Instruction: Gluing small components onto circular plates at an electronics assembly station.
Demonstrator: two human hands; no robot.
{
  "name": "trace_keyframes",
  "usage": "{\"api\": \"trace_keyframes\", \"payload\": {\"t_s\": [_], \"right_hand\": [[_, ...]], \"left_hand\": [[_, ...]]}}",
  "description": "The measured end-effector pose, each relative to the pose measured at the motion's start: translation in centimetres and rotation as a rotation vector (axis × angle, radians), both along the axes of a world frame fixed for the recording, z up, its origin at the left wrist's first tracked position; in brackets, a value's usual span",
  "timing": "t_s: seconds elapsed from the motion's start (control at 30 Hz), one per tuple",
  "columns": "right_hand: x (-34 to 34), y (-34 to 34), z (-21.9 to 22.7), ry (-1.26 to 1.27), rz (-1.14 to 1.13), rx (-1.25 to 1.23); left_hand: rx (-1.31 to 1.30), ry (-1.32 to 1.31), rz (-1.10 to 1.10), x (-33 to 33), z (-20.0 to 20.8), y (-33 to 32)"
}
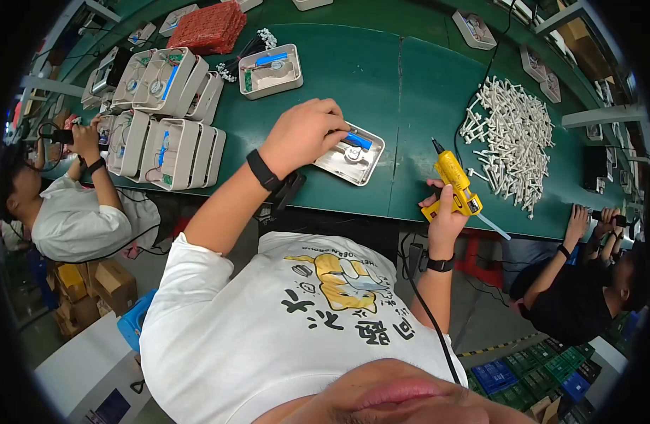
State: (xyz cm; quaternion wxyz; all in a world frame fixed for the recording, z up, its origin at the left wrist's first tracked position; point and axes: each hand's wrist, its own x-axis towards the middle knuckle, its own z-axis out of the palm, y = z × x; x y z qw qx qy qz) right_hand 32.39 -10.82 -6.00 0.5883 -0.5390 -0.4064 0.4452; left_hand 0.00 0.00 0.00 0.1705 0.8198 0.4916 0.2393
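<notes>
My left hand (301,134) reaches over a shallow white plastic housing (332,162) on the green table. Its fingers are curled together at the housing's upper left end; what they pinch is hidden. Inside the housing lie a blue cylindrical battery (359,140) and a round part (354,153) that looks like a small speaker. My right hand (446,215) is wrapped round the handle of a yellow hot glue gun (452,172), held by the table's near edge. The gun's dark nozzle points up and away from me, apart from the housing. A pale glue stick (493,227) sticks out of its back.
Stacked white housings (171,152) stand at the left, and another housing (272,73) lies beyond my left hand. A heap of white screw-like parts (512,141) covers the right side. Red bubble wrap (210,28) lies far left. A black cable (460,120) crosses the table. Co-workers sit either side.
</notes>
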Motion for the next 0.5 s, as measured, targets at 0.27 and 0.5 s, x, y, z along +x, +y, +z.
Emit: {"api": "trace_keyframes", "payload": {"t_s": [0.27,0.5], "right_hand": [[-2.0,-0.2,0.9,0.029,0.018,-0.014],[-2.7,0.2,3.2,-0.012,0.207,-0.028]], "left_hand": [[-0.118,0.282,-0.183,0.8,1.7,0.8],[0.047,-0.321,-0.088,-0.9,0.6,-1.0]]}}
